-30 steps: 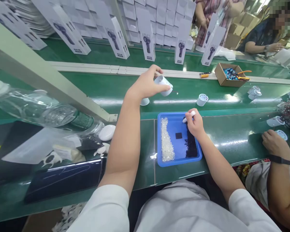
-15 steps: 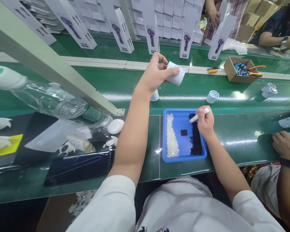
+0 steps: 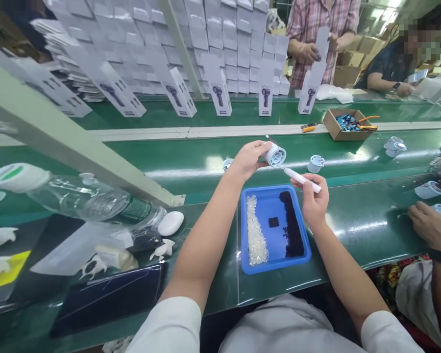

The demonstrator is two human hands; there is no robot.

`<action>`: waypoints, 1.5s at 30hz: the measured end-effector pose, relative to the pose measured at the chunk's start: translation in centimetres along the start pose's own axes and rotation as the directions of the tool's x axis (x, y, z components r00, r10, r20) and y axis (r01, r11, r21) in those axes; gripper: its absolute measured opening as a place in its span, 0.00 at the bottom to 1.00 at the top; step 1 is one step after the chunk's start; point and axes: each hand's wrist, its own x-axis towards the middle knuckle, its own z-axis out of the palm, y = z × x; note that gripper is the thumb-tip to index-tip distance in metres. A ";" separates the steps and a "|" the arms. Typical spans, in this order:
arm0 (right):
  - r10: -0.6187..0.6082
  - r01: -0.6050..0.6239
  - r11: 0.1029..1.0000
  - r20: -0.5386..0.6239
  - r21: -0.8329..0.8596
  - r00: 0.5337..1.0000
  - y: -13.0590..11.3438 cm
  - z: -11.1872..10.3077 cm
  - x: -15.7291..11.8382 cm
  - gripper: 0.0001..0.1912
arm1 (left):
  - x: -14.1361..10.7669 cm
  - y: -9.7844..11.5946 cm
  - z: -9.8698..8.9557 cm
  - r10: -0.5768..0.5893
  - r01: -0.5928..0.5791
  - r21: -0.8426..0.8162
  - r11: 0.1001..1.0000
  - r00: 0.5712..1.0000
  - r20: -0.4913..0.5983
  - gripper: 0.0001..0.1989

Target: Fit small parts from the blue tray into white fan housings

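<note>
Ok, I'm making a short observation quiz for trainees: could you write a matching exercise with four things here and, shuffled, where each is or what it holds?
1. Slim white tool
2. Black pieces
3. Clear pieces
4. Small open cardboard box

A. Along the left side of the blue tray
B. Holds small blue things
C. In the right hand, near the cylindrical part in the left hand
D. Along the tray's right side

Pairs: 1-C, 2-D, 3-A, 4-B

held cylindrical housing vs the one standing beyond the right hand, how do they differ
The held housing is tipped sideways; the standing housing is upright. The left hand grips the held housing; the standing housing rests on the green surface. Both are pale cylinders with openwork ends.
</note>
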 end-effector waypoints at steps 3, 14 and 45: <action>0.044 -0.044 0.999 -0.015 0.010 0.999 0.1 0.1 0.2 0.14 | -0.2 -0.1 0.4 0.019 -0.018 0.052 0.998 1.000 -0.012 0.09; 0.119 -0.119 0.993 0.004 -0.005 0.993 0.1 0.0 0.2 0.17 | -0.4 -0.1 1.0 0.041 -0.037 0.073 0.997 0.998 -0.048 0.10; 0.129 -0.129 0.992 -0.018 0.007 0.991 0.0 0.1 0.2 0.19 | -1.2 0.4 1.6 -0.002 0.006 0.086 0.996 0.999 -0.039 0.10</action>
